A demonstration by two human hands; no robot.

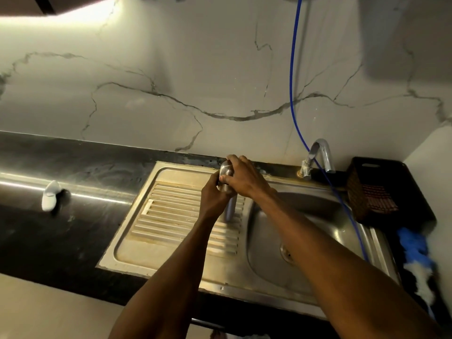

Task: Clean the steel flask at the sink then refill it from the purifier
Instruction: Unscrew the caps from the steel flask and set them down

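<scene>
One small white object [50, 195] lay on the dark desk [61, 231] at about nine o'clock of the view, well apart from the sink; its kind could not be told. To its right, one steel sink unit was set into the desk: a ribbed drainboard [171, 216] on the left half and one basin [300, 226] on the right, with one drain [286, 252] in the basin floor.

One steel flask [226, 178] stood upright over the drainboard's right edge, at about twelve o'clock of the drainboard, just beside the basin. Its lower body looked bluish and blurred. Two hands were on it. The left hand [213, 192] was curled round the flask's body from the nine o'clock side, fingers wrapped against the metal. The right hand [244, 177] came from three o'clock, its fingers and thumb closed over the flask's rounded top.

One chrome tap [320, 155] rose at the basin's back rim, at about one o'clock of the flask. One blue tube [292, 77] ran down the marble-patterned wall [171, 69], passed the tap and crossed the basin's right side. One dark woven basket [374, 189] sat on the desk at three o'clock, and one blue-and-white fluffy duster [415, 263] lay below it at four o'clock.
</scene>
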